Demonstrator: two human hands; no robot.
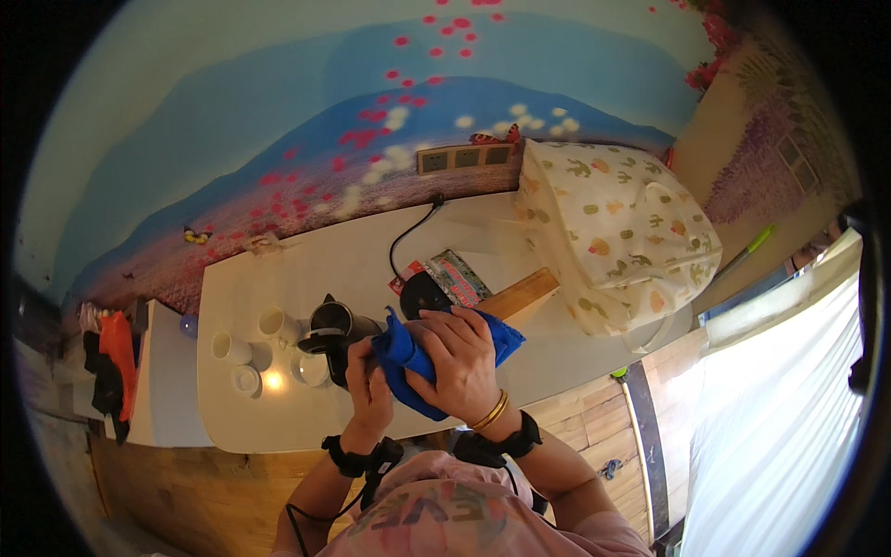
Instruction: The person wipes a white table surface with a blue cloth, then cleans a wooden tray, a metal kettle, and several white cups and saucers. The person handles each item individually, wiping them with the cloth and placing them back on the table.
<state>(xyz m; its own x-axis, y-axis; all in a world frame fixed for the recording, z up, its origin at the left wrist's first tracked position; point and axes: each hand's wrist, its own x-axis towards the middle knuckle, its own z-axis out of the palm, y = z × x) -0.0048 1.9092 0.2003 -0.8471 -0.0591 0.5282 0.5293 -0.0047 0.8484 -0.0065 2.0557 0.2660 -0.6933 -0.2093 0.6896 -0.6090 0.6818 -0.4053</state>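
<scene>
An electric kettle (pixel 362 326) with a metal body and black lid and handle is held tilted over the near side of the white table. My left hand (pixel 368 399) is closed at its handle side, the fingers partly hidden behind the kettle and the cloth. A blue cloth (pixel 399 345) covers much of the kettle's body. My right hand (pixel 459 362) is wrapped over the cloth, pressing it against the kettle. Beyond my right hand sits the black kettle base (pixel 425 291), its black cord (pixel 397 243) running to the wall socket.
On the white table (pixel 325 246) stand two white cups (pixel 230 349), a small white lid (pixel 246 381) and a clear glass (pixel 310 369). A wooden block (pixel 522 293) and a printed leaflet (pixel 460 276) lie near the base. At the right is a cactus-patterned cover (pixel 622 232).
</scene>
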